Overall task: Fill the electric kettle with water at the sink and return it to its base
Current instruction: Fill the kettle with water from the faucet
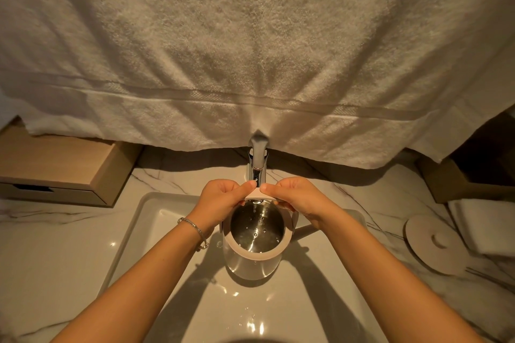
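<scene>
The electric kettle [252, 262] is held upright over the white sink basin [156, 220], its lid off and its steel inside showing with some water and drops. Its top rim sits right under the chrome faucet spout [257, 167]. My left hand [223, 200] grips the kettle's upper left side, thumb near the spout. My right hand [295, 198] grips the upper right side by the handle. A round flat disc [434, 245], either the kettle's lid or its base, lies on the counter at the right.
A large white towel [250, 50] hangs over the back, covering what is behind the faucet. A wooden box [64, 172] stands on the marble counter at the left. Another box [468, 184] and folded white cloth [485, 228] sit at the right.
</scene>
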The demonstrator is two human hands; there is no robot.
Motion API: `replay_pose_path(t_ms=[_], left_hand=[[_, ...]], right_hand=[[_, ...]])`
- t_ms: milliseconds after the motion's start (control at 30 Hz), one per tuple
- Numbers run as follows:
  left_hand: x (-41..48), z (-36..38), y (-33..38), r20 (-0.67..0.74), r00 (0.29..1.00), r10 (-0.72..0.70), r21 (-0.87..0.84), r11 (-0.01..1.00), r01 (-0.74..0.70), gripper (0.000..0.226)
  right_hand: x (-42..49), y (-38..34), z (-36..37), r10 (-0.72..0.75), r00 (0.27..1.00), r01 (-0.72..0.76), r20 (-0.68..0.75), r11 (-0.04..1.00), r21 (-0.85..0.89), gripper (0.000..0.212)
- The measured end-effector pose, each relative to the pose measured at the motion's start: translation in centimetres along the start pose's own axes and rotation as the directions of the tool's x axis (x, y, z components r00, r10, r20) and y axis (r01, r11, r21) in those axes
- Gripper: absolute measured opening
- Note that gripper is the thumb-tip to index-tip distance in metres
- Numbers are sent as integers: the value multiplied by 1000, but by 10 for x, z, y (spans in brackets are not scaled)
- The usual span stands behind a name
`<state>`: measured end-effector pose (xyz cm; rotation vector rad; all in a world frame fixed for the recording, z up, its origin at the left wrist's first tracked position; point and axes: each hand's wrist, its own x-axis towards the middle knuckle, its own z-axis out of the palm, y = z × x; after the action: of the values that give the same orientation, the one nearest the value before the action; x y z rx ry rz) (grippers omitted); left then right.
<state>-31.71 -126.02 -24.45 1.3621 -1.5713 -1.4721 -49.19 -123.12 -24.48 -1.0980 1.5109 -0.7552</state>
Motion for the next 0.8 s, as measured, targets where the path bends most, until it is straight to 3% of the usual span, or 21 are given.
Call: replay_pose_path(t_ms=[800], left_hand=[[1, 1, -3, -5, 1000, -3, -7, 1000, 3, 45]], right_hand=[[-1, 0, 0, -5, 1000, 5, -1, 1000, 5, 42]])
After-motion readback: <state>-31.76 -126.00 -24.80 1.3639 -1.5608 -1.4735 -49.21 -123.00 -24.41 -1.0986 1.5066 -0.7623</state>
